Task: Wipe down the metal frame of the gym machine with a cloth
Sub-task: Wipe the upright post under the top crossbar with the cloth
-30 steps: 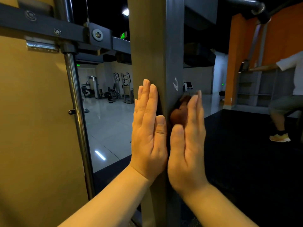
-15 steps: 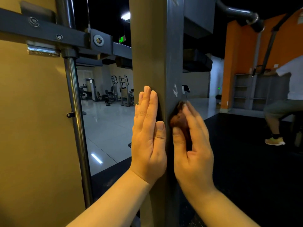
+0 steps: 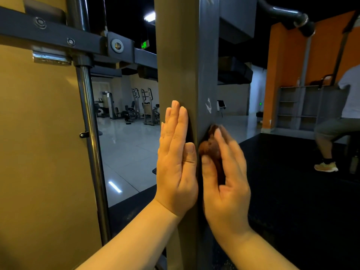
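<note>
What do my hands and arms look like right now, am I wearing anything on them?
Nothing worn: the left hand and right hand are bare, without gloves, rings, watch or bracelets. No sleeves show up to the picture's bottom edge. Fingernails look short and plain.

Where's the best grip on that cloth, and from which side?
Grip the bunched wad of the brown cloth from the right, as the right hand does, thumb under, fingers over: it sits crumpled against the grey side of the post.
</note>
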A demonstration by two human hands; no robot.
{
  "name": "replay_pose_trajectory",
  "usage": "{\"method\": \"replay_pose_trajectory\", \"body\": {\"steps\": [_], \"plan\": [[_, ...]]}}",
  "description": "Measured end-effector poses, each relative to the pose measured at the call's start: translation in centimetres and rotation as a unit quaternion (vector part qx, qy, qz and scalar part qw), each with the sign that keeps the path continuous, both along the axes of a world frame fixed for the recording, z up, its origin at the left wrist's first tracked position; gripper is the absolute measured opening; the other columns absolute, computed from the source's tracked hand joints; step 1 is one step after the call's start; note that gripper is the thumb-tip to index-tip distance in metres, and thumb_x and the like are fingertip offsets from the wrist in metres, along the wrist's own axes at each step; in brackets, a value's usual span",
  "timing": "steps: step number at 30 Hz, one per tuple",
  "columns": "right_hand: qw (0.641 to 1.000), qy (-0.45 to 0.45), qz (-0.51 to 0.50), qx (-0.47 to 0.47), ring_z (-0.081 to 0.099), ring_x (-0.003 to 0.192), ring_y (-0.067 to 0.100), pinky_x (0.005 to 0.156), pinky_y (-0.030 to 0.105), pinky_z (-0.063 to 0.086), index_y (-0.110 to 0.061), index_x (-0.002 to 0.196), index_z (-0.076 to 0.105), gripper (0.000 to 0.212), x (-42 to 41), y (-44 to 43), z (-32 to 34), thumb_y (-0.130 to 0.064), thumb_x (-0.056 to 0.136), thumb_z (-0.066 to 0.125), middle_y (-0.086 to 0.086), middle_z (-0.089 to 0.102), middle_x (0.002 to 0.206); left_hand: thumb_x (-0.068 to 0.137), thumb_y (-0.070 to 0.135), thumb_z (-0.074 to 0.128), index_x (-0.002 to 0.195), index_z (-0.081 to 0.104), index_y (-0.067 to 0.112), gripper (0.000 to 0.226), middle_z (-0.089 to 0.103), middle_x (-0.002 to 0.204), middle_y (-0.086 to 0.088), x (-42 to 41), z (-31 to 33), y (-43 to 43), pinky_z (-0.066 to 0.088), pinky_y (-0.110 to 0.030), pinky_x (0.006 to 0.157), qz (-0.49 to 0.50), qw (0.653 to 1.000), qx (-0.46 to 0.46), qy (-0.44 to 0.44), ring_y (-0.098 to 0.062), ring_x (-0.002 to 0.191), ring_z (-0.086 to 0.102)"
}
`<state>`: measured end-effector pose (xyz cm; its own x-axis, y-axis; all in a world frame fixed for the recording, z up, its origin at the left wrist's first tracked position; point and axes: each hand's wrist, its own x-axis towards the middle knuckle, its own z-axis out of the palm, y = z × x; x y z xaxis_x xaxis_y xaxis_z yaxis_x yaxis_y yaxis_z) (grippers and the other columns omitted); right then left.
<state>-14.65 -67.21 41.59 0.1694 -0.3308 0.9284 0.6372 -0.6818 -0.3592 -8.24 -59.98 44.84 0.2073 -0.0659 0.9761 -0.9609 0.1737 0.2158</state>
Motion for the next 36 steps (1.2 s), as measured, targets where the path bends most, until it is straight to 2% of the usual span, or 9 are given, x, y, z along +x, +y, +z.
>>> {"method": "replay_pose_trajectory", "body": {"steps": [5,7,13,17,20,24,27,32,36], "plan": [[0.998,0.055,0.012,-0.042,0.04,0.146,0.01,0.111,0.018,0.041,-0.024,0.153,0.04,0.059,-1.0,-1.0,-6.9,-0.022,0.095,0.054,-0.012,0.033,0.161,0.107,0.01,0.034,0.158,0.026,0.001,0.052,0.019,0.171,-0.01,-0.1,-0.2,-0.1,0.017,-0.062,0.127,0.002,1.0,-0.004,0.012,-0.028,0.161,0.013],[0.996,0.07,0.014,-0.045,0.04,0.145,0.006,0.109,0.015,0.041,-0.026,0.153,0.041,0.059,-1.2,-1.3,-6.5,-0.024,0.095,0.053,-0.014,0.033,0.161,0.107,0.011,0.034,0.158,0.026,0.002,0.052,0.02,0.171,-0.009,-0.2,-0.1,-0.1,0.017,-0.062,0.127,0.003,1.0,-0.004,0.016,-0.027,0.161,0.013],[0.999,0.027,0.0,0.017,0.032,0.149,0.001,0.116,0.014,0.031,-0.029,0.153,0.037,0.05,0.2,-0.8,1.5,-0.026,0.104,0.049,-0.008,0.036,0.161,0.107,0.012,0.034,0.157,0.026,0.001,0.052,0.02,0.17,-0.013,-0.3,0.0,0.0,0.018,-0.059,0.128,0.01,1.0,-0.002,0.009,-0.028,0.16,0.015],[0.999,0.035,0.0,0.01,0.037,0.147,0.002,0.113,0.015,0.036,-0.021,0.154,0.038,0.055,-0.2,-0.7,-3.1,-0.012,0.101,0.051,-0.004,0.038,0.16,0.106,0.01,0.034,0.157,0.027,0.0,0.052,0.021,0.17,-0.013,-0.2,-0.1,-0.1,0.018,-0.061,0.127,0.009,1.0,-0.003,0.01,-0.029,0.16,0.015],[0.998,0.055,0.013,0.017,0.04,0.146,0.005,0.111,0.015,0.04,-0.028,0.154,0.039,0.066,-0.9,-0.7,-6.6,-0.004,0.095,0.056,-0.011,0.038,0.161,0.106,0.01,0.033,0.157,0.027,0.0,0.052,0.02,0.17,-0.013,-0.2,-0.3,-0.1,0.017,-0.061,0.127,0.002,1.0,-0.007,0.01,-0.029,0.16,0.014],[0.999,0.035,0.027,0.032,0.043,0.144,0.007,0.109,0.016,0.042,-0.03,0.15,0.045,0.053,-0.5,-0.9,-2.7,-0.013,0.1,0.054,-0.004,0.042,0.159,0.106,0.01,0.033,0.156,0.026,0.0,0.052,0.021,0.17,-0.012,-0.2,-0.1,-0.1,0.018,-0.061,0.127,0.015,1.0,-0.007,0.001,-0.029,0.16,0.015],[0.998,0.036,0.018,0.042,0.042,0.145,0.008,0.113,0.019,0.039,-0.04,0.15,0.036,0.052,-0.1,-0.8,-1.1,-0.022,0.104,0.051,-0.008,0.039,0.16,0.107,0.01,0.033,0.156,0.026,-0.001,0.051,0.021,0.169,-0.012,-0.2,-0.2,-0.2,0.019,-0.063,0.126,0.024,1.0,-0.009,-0.008,-0.03,0.16,0.016],[0.995,0.099,-0.009,-0.022,0.019,0.156,0.014,0.122,0.033,0.026,-0.038,0.162,0.016,0.07,-0.2,0.3,-6.6,-0.026,0.099,0.044,-0.015,0.014,0.169,0.106,0.011,0.034,0.156,0.027,0.0,0.052,0.022,0.17,-0.013,-0.2,-0.3,-0.2,0.019,-0.062,0.127,0.013,1.0,-0.013,0.003,-0.03,0.16,0.016],[0.995,0.091,-0.022,-0.032,0.014,0.156,0.007,0.124,0.024,0.018,-0.044,0.16,0.011,0.064,-0.2,0.0,-2.0,-0.033,0.104,0.039,-0.022,0.011,0.169,0.107,0.014,0.034,0.158,0.026,0.003,0.053,0.022,0.171,-0.009,-0.2,-0.2,-0.1,0.019,-0.061,0.127,0.014,1.0,-0.007,0.009,-0.027,0.16,0.016]]}}
